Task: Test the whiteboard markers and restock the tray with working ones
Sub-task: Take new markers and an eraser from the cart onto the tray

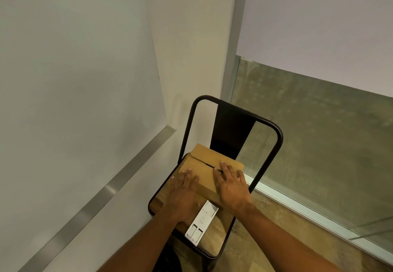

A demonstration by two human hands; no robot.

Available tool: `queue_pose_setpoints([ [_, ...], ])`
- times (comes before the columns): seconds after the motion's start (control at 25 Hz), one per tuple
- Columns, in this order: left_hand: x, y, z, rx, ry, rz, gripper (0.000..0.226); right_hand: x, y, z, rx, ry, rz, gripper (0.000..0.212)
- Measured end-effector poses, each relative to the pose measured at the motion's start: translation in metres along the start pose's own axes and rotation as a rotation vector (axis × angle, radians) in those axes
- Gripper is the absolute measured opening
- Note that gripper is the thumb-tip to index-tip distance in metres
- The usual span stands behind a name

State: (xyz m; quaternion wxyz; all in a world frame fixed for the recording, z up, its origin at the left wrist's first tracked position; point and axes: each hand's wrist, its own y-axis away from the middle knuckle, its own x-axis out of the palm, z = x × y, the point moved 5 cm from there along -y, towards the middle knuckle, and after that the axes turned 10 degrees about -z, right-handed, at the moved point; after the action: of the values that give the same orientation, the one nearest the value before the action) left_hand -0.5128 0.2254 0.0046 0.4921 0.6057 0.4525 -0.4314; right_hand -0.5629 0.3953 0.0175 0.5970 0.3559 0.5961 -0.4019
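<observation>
The fingers (223, 166) of the right hand (230, 184) lie straight and flat on the lid of a cardboard box (204, 166), their tips right at the dark seam where its flaps meet; they grasp nothing. The left hand (184, 188) is spread flat on the same lid just beside it, nearer the box's left end, and is likewise released and only pressing. No markers are in view; they are probably inside the box. If so, the next move depends on that seam, which runs across the lid from left to right and dips to the right. It sits directly under the right fingertips and a little beyond the left ones, so the right hand is better placed to lift a flap. The box sits on the wooden seat of a black metal chair (276, 135), its long side across the seat. In front of it, between the wrists, lies a white tray (202, 220), its long axis pointing away from the person and its far end against the box. A whiteboard (74, 80) with a metal ledge (95, 199) stands to the left, well apart. Only the chair's backrest, behind the box, could limit how far a flap swings open.
</observation>
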Motion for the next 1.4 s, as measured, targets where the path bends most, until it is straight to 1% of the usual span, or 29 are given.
queue_pose_setpoints([
  [0.12, -0.002, -0.008, -0.001, 0.001, -0.031, 0.022, 0.092, 0.012, -0.002, -0.005, -0.006, 0.010, 0.021, 0.076],
  [0.28, 0.003, -0.010, 0.002, 0.002, -0.041, 0.044, 0.094, 0.021, -0.004, -0.010, 0.005, -0.012, 0.030, 0.068],
  [0.44, 0.005, -0.010, 0.008, 0.022, -0.029, 0.032, 0.094, 0.024, -0.005, -0.013, 0.022, -0.044, 0.009, 0.056],
  [0.56, 0.003, -0.008, 0.011, 0.042, 0.016, 0.007, 0.092, 0.023, -0.005, -0.012, 0.018, -0.039, -0.004, 0.055],
  [0.64, -0.001, -0.005, 0.012, 0.059, 0.087, -0.067, 0.084, 0.020, -0.006, -0.011, 0.029, -0.043, -0.028, 0.054],
  [0.72, -0.008, 0.001, 0.020, 0.014, 0.228, -0.241, 0.066, 0.013, -0.006, -0.010, 0.030, -0.050, -0.088, 0.049],
  [0.8, -0.014, 0.011, 0.034, -0.107, 0.388, -0.434, 0.041, 0.005, -0.005, -0.008, 0.012, -0.057, -0.173, 0.043],
  [0.84, -0.014, 0.017, 0.045, -0.175, 0.445, -0.496, 0.029, 0.002, -0.004, -0.005, -0.003, -0.064, -0.209, 0.042],
  [0.88, -0.010, 0.022, 0.055, -0.242, 0.489, -0.535, 0.021, 0.001, -0.003, -0.002, -0.021, -0.074, -0.243, 0.042],
  [0.92, -0.005, 0.028, 0.064, -0.312, 0.503, -0.540, 0.019, -0.002, -0.003, 0.002, -0.039, -0.088, -0.278, 0.041],
  [0.96, 0.002, 0.032, 0.073, -0.382, 0.499, -0.511, 0.017, -0.004, -0.002, 0.008, -0.065, -0.106, -0.312, 0.038],
  [1.0, 0.009, 0.038, 0.078, -0.444, 0.481, -0.452, 0.013, -0.005, -0.002, 0.014, -0.104, -0.129, -0.341, 0.035],
  [1.04, 0.018, 0.041, 0.081, -0.495, 0.463, -0.375, 0.013, -0.006, -0.002, 0.021, -0.156, -0.153, -0.361, 0.030],
  [1.12, 0.038, 0.048, 0.080, -0.561, 0.464, -0.210, 0.045, -0.005, 0.001, 0.036, -0.261, -0.208, -0.375, 0.025],
  [1.16, 0.045, 0.050, 0.077, -0.577, 0.479, -0.168, 0.055, -0.002, 0.003, 0.043, -0.302, -0.234, -0.372, 0.025],
  [1.24, 0.055, 0.051, 0.072, -0.590, 0.492, -0.152, 0.056, 0.003, 0.006, 0.054, -0.365, -0.255, -0.355, 0.028],
  [1.4, 0.065, 0.050, 0.066, -0.573, 0.408, -0.164, 0.055, 0.012, 0.010, 0.071, -0.433, -0.246, -0.273, 0.032],
])
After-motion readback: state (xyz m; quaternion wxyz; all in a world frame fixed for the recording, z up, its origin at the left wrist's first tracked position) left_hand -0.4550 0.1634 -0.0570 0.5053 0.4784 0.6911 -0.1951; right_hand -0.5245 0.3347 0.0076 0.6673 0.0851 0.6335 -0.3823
